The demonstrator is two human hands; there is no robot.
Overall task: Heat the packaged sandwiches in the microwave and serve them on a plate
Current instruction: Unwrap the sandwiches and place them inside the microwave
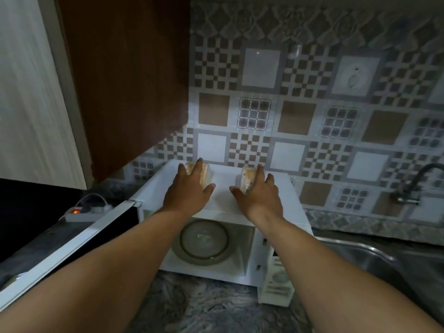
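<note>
Head view: two packaged sandwiches stand apart on top of the white microwave (pixel 283 188). The left hand (pixel 189 188) reaches over the left sandwich (pixel 205 175), fingers spread and nearly straight, thumb beside the pack. The right hand (pixel 258 191) does likewise at the right sandwich (pixel 247 179). Whether either grips, I cannot tell. The door (pixel 72 246) hangs open, showing the turntable (pixel 204 241).

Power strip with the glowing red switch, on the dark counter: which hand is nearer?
Left. The left hand rests on a wrapped sandwich atop the white microwave, right of the power strip; the right hand is farther right.
</note>
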